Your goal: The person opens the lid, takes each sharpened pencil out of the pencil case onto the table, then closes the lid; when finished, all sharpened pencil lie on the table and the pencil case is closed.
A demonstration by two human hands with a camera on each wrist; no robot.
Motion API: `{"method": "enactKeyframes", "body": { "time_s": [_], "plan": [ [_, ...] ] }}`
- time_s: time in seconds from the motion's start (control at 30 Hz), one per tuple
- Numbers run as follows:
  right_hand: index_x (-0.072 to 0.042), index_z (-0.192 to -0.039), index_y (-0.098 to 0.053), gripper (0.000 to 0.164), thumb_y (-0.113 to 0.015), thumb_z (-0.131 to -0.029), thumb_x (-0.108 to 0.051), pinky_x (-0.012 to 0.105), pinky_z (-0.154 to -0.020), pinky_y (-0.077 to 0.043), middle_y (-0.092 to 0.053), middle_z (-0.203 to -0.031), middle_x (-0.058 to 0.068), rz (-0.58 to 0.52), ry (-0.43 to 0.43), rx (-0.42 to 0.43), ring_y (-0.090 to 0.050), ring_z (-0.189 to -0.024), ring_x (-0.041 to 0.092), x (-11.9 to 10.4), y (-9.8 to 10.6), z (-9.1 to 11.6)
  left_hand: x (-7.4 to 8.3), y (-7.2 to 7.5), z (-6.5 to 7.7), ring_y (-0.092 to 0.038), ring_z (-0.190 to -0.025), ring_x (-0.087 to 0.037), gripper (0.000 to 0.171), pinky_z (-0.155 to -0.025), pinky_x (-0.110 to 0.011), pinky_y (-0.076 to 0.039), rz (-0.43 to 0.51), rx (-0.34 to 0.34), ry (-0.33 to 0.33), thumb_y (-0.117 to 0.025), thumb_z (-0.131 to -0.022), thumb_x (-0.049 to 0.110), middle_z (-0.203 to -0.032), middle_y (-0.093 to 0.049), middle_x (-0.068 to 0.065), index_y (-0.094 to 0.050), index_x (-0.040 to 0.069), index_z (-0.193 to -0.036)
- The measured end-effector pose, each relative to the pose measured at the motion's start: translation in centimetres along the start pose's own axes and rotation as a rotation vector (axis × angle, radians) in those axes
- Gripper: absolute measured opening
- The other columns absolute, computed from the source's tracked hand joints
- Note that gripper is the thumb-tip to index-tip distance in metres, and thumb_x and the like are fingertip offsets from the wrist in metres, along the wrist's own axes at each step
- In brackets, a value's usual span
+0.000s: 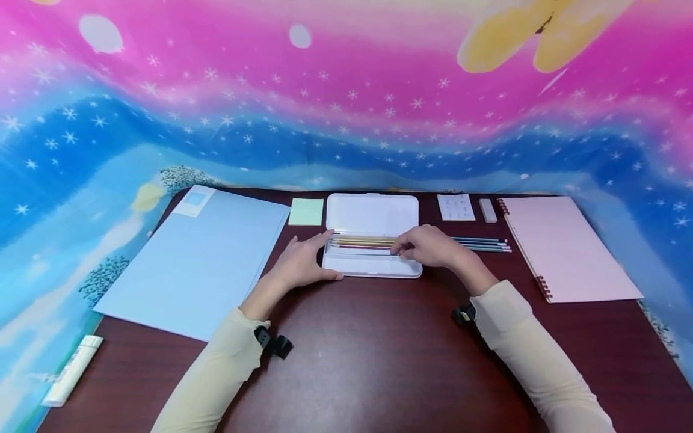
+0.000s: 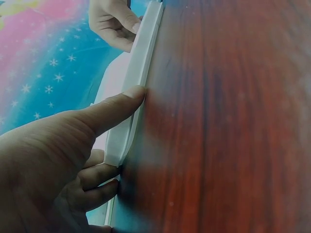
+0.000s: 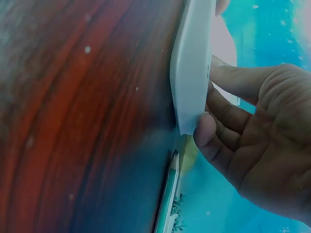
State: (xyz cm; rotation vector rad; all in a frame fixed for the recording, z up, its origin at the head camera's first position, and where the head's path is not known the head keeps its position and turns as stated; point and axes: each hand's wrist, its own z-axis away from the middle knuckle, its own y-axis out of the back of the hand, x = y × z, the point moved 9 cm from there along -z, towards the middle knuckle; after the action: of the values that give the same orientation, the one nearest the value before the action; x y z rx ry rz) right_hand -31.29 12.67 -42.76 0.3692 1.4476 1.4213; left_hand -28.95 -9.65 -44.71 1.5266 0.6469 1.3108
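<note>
A white pencil case (image 1: 373, 264) lies on the table with its lid raised at the back. Inside it are several pencils, yellow and red (image 1: 363, 245) among them, lying lengthwise. My left hand (image 1: 300, 261) grips the case's left end; in the left wrist view the thumb presses the front wall and the fingers curl round the corner. With bent fingers, my right hand (image 1: 430, 245) reaches over the right end and pinches at a pencil's end in the tray. Its fingertips are partly hidden by the case wall in the right wrist view.
More pencils (image 1: 482, 243) lie right of the case. Behind are green sticky notes (image 1: 306, 211), a small printed sheet (image 1: 456, 207) and an eraser (image 1: 488, 210). A blue folder (image 1: 200, 258) lies left, a pink spiral notebook (image 1: 574, 249) right, a white tube (image 1: 73, 370) near the left edge.
</note>
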Motion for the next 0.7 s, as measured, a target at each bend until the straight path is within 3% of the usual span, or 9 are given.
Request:
{"method": "enactKeyframes", "body": {
  "time_s": [0.17,0.37,0.7],
  "plan": [
    [-0.019,-0.106,-0.08,0.018,-0.069,-0.095,-0.01,0.036,-0.083,-0.049,-0.076,-0.1,-0.002,-0.019,0.019,0.03,-0.058,-0.087,0.017,0.1,0.4,0.1,0.1,0.0,-0.1,-0.05,-0.142,-0.033,0.107,-0.125,-0.061,-0.02,0.0,-0.009,0.005,-0.083,-0.075,0.059,-0.158,-0.047,-0.01,-0.033,0.017,-0.16],
    [-0.021,-0.11,-0.081,0.021,-0.071,-0.095,-0.011,0.045,-0.093,-0.056,-0.076,-0.115,0.003,-0.113,0.04,0.148,-0.068,-0.108,0.02,1.7,1.2,1.1,0.3,0.0,-0.2,-0.05,-0.142,-0.033,0.107,-0.125,-0.061,-0.019,-0.004,-0.004,-0.007,-0.083,-0.075,0.059,-0.158,-0.047,-0.01,-0.033,0.017,-0.16],
    [-0.02,-0.106,-0.082,0.02,-0.075,-0.091,-0.01,0.042,-0.086,-0.054,-0.078,-0.104,0.002,-0.133,0.03,0.317,-0.07,-0.097,0.021,4.9,4.5,4.6,0.0,0.0,0.0,-0.048,-0.143,-0.032,0.108,-0.126,-0.06,-0.019,-0.004,-0.007,0.008,-0.083,-0.075,0.06,-0.158,-0.046,-0.009,-0.033,0.018,-0.16]
  ]
}}
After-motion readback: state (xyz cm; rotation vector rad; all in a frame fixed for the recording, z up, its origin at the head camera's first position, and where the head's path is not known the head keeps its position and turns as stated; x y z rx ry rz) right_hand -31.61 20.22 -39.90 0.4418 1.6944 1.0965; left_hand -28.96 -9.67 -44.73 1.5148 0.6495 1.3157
